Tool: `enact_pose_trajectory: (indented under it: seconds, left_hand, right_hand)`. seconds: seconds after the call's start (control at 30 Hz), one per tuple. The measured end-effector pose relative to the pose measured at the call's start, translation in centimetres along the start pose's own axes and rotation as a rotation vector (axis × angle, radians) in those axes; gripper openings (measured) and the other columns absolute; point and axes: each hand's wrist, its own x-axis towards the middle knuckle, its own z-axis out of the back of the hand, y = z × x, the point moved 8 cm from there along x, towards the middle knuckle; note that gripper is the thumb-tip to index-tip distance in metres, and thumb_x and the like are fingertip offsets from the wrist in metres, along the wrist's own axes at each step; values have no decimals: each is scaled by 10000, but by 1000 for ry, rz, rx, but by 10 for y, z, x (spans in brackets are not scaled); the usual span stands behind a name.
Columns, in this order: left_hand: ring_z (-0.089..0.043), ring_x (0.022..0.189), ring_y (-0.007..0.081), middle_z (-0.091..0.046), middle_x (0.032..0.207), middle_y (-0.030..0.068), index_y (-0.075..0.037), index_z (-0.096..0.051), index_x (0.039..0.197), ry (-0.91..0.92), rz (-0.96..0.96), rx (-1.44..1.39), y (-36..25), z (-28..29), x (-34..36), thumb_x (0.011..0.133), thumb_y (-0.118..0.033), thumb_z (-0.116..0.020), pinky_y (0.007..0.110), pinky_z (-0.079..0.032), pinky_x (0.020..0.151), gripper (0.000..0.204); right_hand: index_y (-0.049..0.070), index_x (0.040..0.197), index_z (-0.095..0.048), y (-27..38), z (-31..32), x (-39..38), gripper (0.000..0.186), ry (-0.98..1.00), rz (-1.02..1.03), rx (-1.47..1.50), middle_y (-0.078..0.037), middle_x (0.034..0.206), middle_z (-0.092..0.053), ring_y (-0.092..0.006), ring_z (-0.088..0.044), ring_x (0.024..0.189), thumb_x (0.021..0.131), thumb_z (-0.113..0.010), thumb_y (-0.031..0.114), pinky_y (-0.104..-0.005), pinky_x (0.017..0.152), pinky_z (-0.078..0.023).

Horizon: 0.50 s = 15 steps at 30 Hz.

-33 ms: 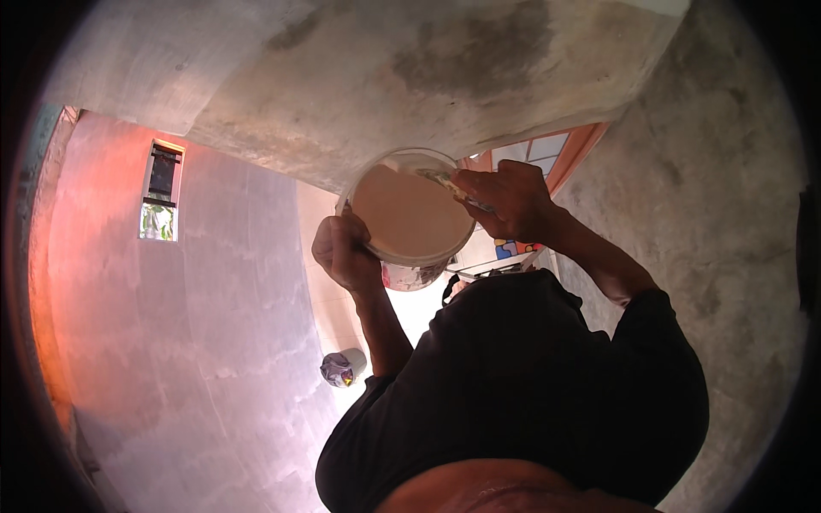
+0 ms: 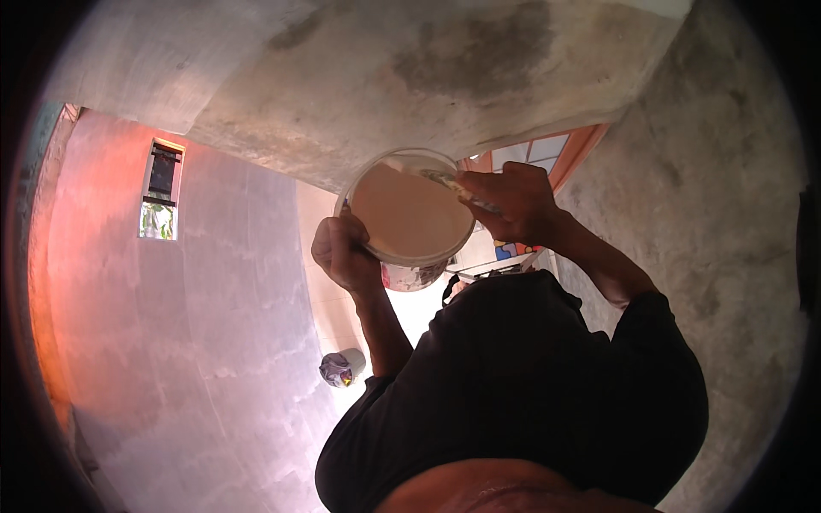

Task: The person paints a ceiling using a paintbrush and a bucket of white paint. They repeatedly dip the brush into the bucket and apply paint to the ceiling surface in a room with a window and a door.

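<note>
A round, pale plastic bucket filled with smooth beige paint is held up in front of me. On its left side, my left hand grips the rim, fingers closed. At the opposite side, my right hand is closed around a paint-smeared paintbrush. The brush's working end lies at the inner right edge of the bucket, over the paint. The fingers hide part of its handle.
Grey plastered surfaces rise ahead and to the right. At left is a pale wall with a narrow window. A pale bin with a dark bag stands below. An orange-framed window is beyond my right hand.
My right hand and the paintbrush have shifted very slightly to the right. The left hand and the bucket look the same.
</note>
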Motion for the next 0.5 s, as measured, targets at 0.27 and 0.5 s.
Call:
enact_pose_trajectory:
  seconds: [0.27,0.5]
  left_hand:
    - [-341,573,119,-399,548,37,-63,-416,591,-68,47,-6,8,6,-1,947,-125,-437,269,-291,594,362]
    - [-363,513,100,-423,548,24,-54,-403,596,-136,39,-50,17,21,-4,918,-123,-480,240,-286,528,337]
  right_hand:
    - [-57,935,-666,-40,-38,-13,185,133,-624,952,-112,809,-697,-160,-669,648,780,-714,31,-283,616,-542]
    - [-13,960,-682,-45,-45,-6,198,-111,-366,782,-113,786,-690,-172,-662,623,781,-726,60,-285,599,-530]
